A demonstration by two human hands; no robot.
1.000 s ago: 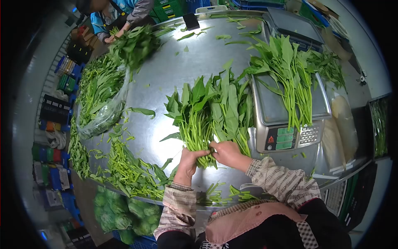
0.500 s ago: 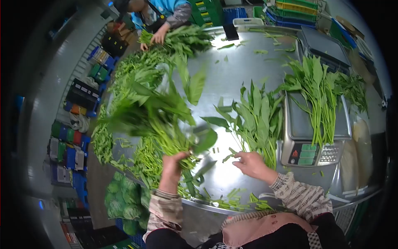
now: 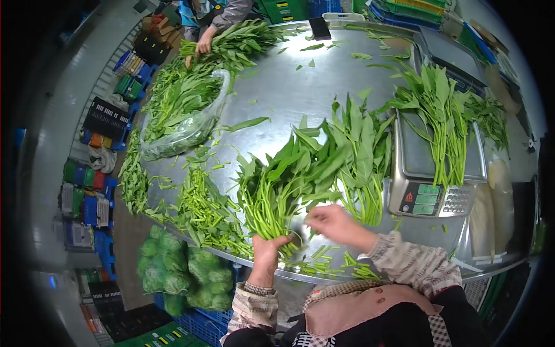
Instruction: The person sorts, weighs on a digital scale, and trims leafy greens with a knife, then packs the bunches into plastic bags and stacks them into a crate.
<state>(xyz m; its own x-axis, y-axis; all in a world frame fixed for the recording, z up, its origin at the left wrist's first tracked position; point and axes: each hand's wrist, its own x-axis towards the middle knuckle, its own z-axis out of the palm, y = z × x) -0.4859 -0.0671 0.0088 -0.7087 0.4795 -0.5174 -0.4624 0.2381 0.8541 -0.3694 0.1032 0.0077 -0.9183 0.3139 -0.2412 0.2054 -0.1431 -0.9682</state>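
Note:
My left hand [image 3: 267, 253] is closed round the lower stems of a bunch of water spinach [image 3: 267, 202], its leaves fanning up and to the right. Just right of the stem ends, my right hand [image 3: 338, 224] has its fingers pinched together; motion blurs the fingertips, and what they hold cannot be made out. Beside this bunch lies a second bunch [image 3: 363, 156], partly overlapped by the leaves. Cut stem pieces [image 3: 315, 267] are scattered along the near table edge. A heap of short stems [image 3: 202, 202] lies to the left.
On the right, a weighing scale [image 3: 425, 199] carries another bunch [image 3: 445, 127]. A clear plastic bag [image 3: 191, 136] of greens sits at the left. Across the metal table [image 3: 277, 87], a co-worker's hand [image 3: 206, 40] touches greens. A dark phone-like object [image 3: 319, 29] lies at the far edge. Net sacks [image 3: 165, 263] stand below.
My left hand has brought the bunch rightward and down towards the near edge, and its leaves now rest beside the second bunch. My right hand has moved left to the stems.

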